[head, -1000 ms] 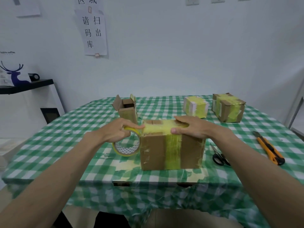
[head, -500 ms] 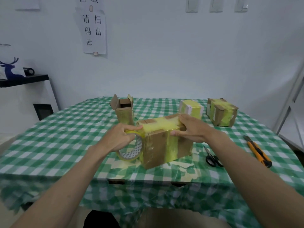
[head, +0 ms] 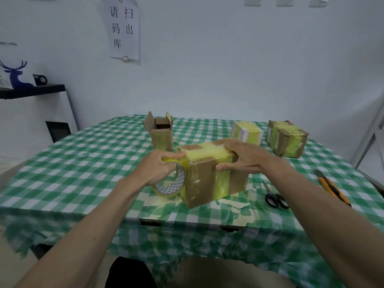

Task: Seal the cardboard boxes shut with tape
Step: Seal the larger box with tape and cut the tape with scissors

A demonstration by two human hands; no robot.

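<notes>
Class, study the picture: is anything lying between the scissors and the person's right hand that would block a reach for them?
Nothing visible does. The right hand grips the cardboard box, and the scissors lie to its right on the bare checked tablecloth. The orange utility knife lies beyond them, farther right.

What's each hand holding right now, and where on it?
The left hand grips the tape roll at its top rim, beside the cardboard box. The right hand grips that box at its top right corner, thumb on the front face.
</notes>
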